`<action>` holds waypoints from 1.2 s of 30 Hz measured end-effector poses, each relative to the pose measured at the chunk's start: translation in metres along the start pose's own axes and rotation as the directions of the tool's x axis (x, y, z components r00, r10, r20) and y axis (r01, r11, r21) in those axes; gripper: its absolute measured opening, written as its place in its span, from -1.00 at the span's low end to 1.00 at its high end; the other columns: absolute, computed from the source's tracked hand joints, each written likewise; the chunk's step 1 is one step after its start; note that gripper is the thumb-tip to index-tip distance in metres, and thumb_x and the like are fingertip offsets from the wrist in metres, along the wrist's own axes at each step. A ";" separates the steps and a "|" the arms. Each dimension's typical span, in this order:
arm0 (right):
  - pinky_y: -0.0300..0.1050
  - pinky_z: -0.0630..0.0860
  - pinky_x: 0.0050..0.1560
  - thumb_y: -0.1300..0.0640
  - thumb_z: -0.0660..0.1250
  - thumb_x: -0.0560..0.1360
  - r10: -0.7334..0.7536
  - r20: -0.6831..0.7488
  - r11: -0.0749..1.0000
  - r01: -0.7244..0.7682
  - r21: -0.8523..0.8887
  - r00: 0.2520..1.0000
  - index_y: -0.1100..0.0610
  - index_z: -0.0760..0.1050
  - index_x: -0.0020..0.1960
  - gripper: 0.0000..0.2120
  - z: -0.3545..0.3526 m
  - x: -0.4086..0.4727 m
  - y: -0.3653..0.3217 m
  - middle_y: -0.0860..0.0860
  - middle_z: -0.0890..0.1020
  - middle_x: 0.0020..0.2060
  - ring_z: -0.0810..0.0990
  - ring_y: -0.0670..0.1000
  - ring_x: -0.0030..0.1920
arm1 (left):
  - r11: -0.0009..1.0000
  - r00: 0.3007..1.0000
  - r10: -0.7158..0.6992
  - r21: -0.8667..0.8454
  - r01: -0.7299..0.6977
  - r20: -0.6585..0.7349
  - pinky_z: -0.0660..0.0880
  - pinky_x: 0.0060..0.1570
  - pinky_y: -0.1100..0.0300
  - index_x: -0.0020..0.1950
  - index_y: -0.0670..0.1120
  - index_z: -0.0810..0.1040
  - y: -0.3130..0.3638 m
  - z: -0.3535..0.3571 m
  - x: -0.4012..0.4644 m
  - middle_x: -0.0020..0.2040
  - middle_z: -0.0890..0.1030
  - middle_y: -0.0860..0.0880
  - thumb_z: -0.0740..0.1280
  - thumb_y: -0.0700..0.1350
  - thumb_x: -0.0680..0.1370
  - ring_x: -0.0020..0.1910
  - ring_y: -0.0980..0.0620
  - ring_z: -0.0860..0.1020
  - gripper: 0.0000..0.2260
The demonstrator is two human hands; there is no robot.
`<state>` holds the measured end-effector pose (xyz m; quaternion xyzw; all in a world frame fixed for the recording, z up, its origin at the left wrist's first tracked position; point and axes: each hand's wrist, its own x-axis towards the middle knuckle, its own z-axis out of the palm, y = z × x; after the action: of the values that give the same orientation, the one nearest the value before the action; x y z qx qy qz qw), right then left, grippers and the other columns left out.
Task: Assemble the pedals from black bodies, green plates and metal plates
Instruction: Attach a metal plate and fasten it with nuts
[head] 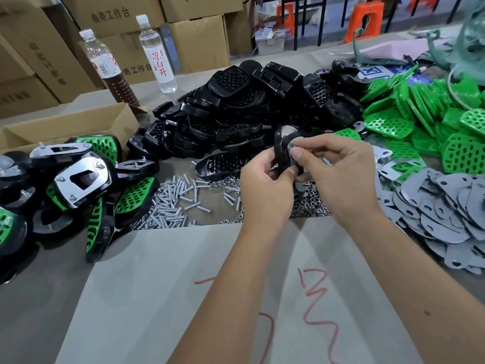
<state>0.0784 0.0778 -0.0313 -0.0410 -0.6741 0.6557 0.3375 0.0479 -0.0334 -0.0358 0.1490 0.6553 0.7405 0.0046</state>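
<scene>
Both hands are up over the table. The left hand has its fingers curled round a black body, held on its edge. The right hand pinches a metal plate tight against that body.

Behind the hands is a big heap of black bodies. Green plates lie in a pile on the right, and grey metal plates are near them. Screws and nuts lie on the table just below the hands. Done pedals are piled on the left. An open cardboard box sits behind them; I cannot tell what is in it. Two bottles stand near stacked boxes.
</scene>
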 end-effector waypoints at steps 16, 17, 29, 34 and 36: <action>-0.19 0.63 -0.40 0.28 0.49 0.53 -0.231 0.032 0.947 0.233 -0.220 0.972 0.03 0.69 -0.06 -0.85 -0.001 -0.001 -0.003 -0.15 0.67 -0.19 0.67 -0.01 -0.19 | 0.976 0.986 0.165 0.145 -0.163 -0.004 0.63 -0.07 0.18 0.22 -0.15 0.67 0.000 -0.001 -0.003 -0.04 0.74 -0.01 0.34 -0.42 0.55 -0.09 0.04 0.70 -0.68; -0.18 0.64 -0.39 0.31 0.48 0.52 -0.241 0.046 0.947 0.245 -0.208 0.969 0.03 0.70 -0.05 -0.82 -0.002 0.000 -0.003 -0.14 0.68 -0.16 0.68 -0.01 -0.18 | 0.978 0.987 0.160 0.137 -0.158 -0.002 0.62 -0.08 0.13 0.21 -0.15 0.67 0.000 -0.001 -0.002 -0.05 0.74 -0.05 0.34 -0.42 0.55 -0.09 -0.02 0.69 -0.69; -0.08 0.63 -0.40 0.25 0.58 0.46 -0.191 0.010 0.973 0.190 -0.128 0.982 0.12 0.72 -0.11 -0.93 -0.011 0.004 -0.002 -0.01 0.71 -0.22 0.66 0.07 -0.32 | 0.980 0.983 0.165 0.102 -0.173 0.077 0.57 -0.21 0.37 0.18 -0.01 0.67 0.002 -0.003 -0.003 -0.13 0.71 0.15 0.33 -0.42 0.56 -0.21 0.23 0.66 -0.64; -0.15 0.57 -0.45 0.21 0.57 0.48 -0.201 0.021 0.964 0.201 -0.174 0.979 0.10 0.70 -0.14 -0.93 -0.009 0.002 -0.005 -0.01 0.68 -0.27 0.61 0.08 -0.37 | 0.971 0.976 0.200 0.116 -0.209 0.087 0.60 -0.12 0.31 0.19 -0.02 0.67 0.003 -0.003 -0.003 -0.04 0.74 0.07 0.33 -0.43 0.55 -0.13 0.14 0.70 -0.63; -0.19 0.56 -0.47 0.19 0.54 0.50 -0.221 0.042 0.952 0.225 -0.209 0.974 0.12 0.70 -0.12 -0.96 -0.009 0.002 -0.006 -0.02 0.68 -0.26 0.63 0.07 -0.36 | 0.976 0.981 0.185 0.110 -0.191 0.063 0.62 -0.13 0.27 0.17 -0.07 0.68 0.001 -0.002 -0.003 -0.05 0.74 0.02 0.34 -0.42 0.55 -0.13 0.08 0.71 -0.67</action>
<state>0.0842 0.0857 -0.0264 0.0056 -0.7435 0.5381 0.3971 0.0502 -0.0366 -0.0356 0.2297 0.6797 0.6943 -0.0566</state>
